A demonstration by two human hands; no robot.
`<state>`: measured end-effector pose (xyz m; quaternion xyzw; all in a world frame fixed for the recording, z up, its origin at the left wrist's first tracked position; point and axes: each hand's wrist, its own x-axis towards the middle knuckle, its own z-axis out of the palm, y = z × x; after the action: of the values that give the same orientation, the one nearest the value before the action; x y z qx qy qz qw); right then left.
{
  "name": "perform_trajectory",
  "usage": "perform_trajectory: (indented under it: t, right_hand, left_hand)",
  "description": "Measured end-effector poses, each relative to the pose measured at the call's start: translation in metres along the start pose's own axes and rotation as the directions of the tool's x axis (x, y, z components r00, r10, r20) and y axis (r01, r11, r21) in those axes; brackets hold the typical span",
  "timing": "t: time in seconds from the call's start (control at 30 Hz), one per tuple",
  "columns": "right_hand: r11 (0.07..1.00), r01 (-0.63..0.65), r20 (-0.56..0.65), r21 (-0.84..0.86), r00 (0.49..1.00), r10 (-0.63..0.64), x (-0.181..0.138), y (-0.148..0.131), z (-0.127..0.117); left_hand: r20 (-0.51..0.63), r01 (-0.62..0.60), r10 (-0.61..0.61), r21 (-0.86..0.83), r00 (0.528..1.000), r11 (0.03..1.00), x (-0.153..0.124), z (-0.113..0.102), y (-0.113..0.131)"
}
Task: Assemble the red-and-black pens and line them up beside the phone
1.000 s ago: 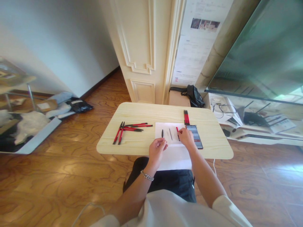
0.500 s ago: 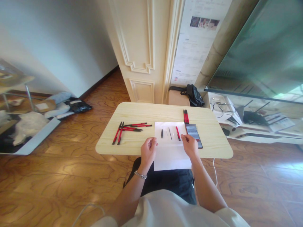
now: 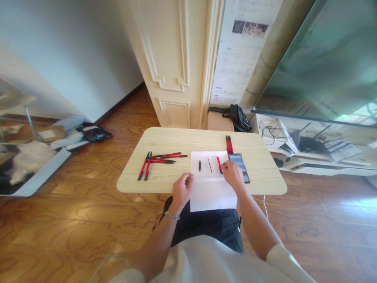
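A white sheet of paper (image 3: 209, 192) lies over the table's front edge. On it, from left to right, are a short black pen piece (image 3: 200, 165), tiny pale pieces too small to name, a thin dark refill (image 3: 210, 165) and a red pen barrel (image 3: 219, 164). My left hand (image 3: 182, 187) rests by the sheet's left edge, fingers curled together; whatever they hold is hidden. Close beside the red barrel, my right hand (image 3: 233, 173) has its fingertips drawn together; I cannot tell whether they touch the barrel or hold something small.
Several red-and-black pens (image 3: 160, 159) lie loosely on the left of the wooden table (image 3: 132, 173). More pens (image 3: 229, 144) are lined up at the back right, above a phone (image 3: 243, 167). A black bag (image 3: 240, 118) sits behind the table.
My right hand has moved slightly up and left, closer to the red barrel. The left hand stays curled near the paper's edge. The whole view has shifted a little.
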<state>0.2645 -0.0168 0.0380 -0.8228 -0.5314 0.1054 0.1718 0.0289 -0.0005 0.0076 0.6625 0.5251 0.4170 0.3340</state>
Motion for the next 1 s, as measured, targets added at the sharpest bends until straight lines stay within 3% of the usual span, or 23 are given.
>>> perform_trajectory:
  t: [0.17, 0.43, 0.6, 0.77, 0.9, 1.0]
  right_hand:
    - [0.995, -0.028, 0.088, -0.093, 0.995, 0.036, 0.036, -0.011, 0.006]
    - [0.992, -0.075, 0.131, -0.104, 0.987, 0.089, 0.049, -0.012, 0.014]
    - [0.983, -0.026, 0.070, 0.184, 0.997, 0.013, 0.041, -0.012, 0.001]
    - [0.785, 0.088, 0.109, 0.613, 0.975, -0.194, 0.000, -0.027, 0.000]
    - [0.714, 0.144, 0.117, 0.685, 0.946, -0.303, -0.019, -0.033, 0.001]
    - [0.773, 0.163, 0.083, 0.613, 0.960, -0.269, -0.007, -0.026, -0.001]
  left_hand:
    - [-0.018, 0.014, -0.015, -0.048, 1.000, 0.999, -0.001, -0.002, 0.002]
    - [0.005, 0.043, -0.043, -0.120, 0.999, 0.992, 0.001, -0.004, 0.004]
    - [0.073, 0.058, -0.046, -0.183, 0.996, 0.981, 0.000, 0.001, 0.021]
    - [0.189, 0.127, -0.053, -0.407, 0.981, 0.905, 0.000, 0.017, 0.046]
    - [0.281, 0.195, -0.048, -0.524, 0.959, 0.829, 0.000, 0.031, 0.049]
    - [0.280, 0.244, -0.095, -0.566, 0.955, 0.787, -0.003, 0.037, 0.041]
